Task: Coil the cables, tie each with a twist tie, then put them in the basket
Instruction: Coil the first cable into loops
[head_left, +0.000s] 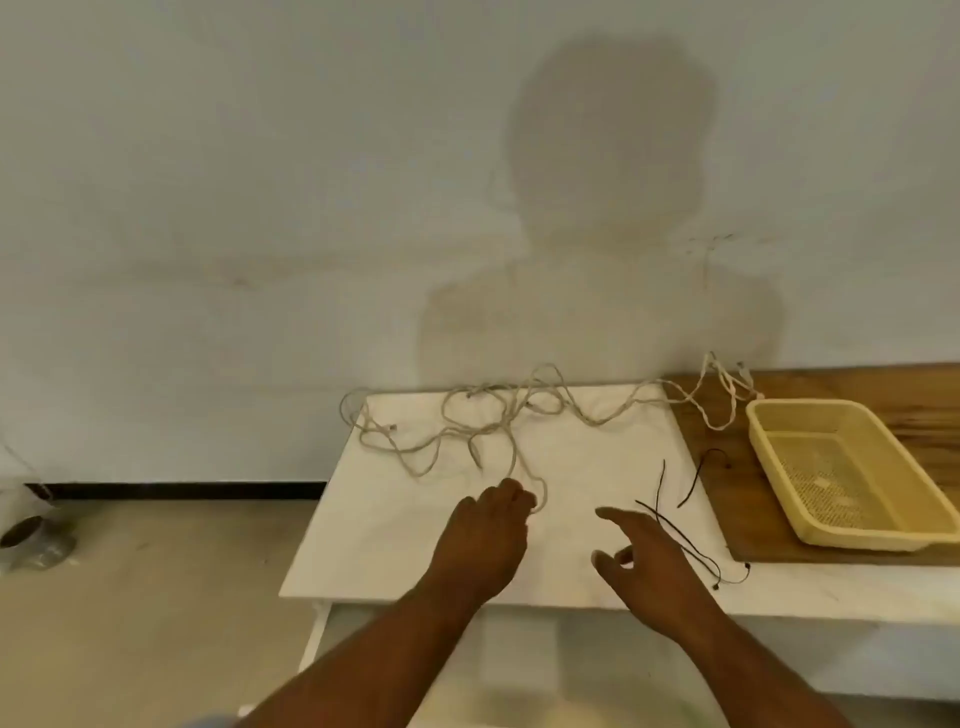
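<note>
Left hand (485, 525) pinching cable (498, 415), sprawled left-right

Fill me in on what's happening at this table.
A person is starting to tidy cables. The left hand is closed on the near end of a pale cable that lies tangled and uncoiled across the white table. The right hand is open, holding nothing, beside the black twist ties. The yellow basket on the right holds no cable.

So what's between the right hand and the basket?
Head view: black twist ties lie on the table between the right hand and basket.
</note>
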